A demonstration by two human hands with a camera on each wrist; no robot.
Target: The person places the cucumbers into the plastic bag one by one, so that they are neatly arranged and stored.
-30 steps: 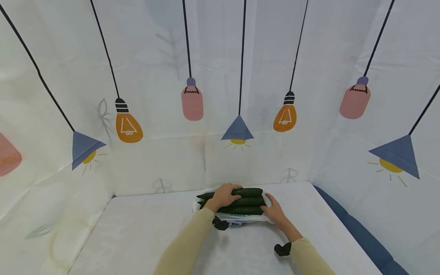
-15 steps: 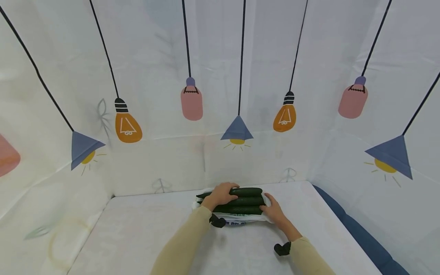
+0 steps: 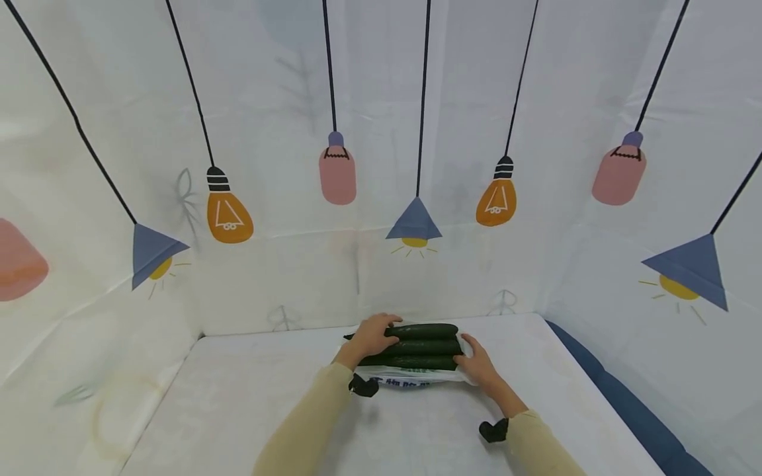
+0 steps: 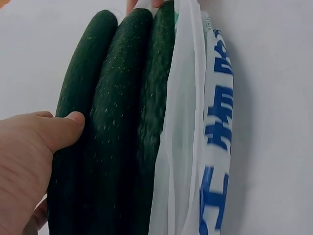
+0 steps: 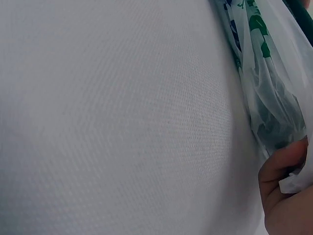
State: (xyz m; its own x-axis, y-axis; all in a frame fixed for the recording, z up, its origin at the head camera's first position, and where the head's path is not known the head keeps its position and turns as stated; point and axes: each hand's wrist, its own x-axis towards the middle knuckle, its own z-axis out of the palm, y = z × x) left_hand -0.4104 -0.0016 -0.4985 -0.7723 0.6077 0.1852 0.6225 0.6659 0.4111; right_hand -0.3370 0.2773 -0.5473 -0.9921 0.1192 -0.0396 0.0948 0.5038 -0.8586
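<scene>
White cloth table (image 3: pixel 238 410), backdrop (image 3: pixel 381 99) printed with hanging lamps and bulbs, blue strip (image 3: pixel 619 396) along the right edge. We see three dark cucumbers (image 3: pixel 419 346) lying side by side on a white plastic bag (image 3: pixel 411 379) at the table's far centre. Left hand (image 3: pixel 370 336) grips the left end of the cucumbers, fingers curled over the top, thumb on the outer one in the left wrist view (image 4: pixel 63 132). Right hand (image 3: pixel 478 362) pinches the bag edge at the right end. Versus half a second ago: left hand slid slightly further left along the bundle, cucumbers unmoved. Long axis runs left-right, parallel to the back wall.
</scene>
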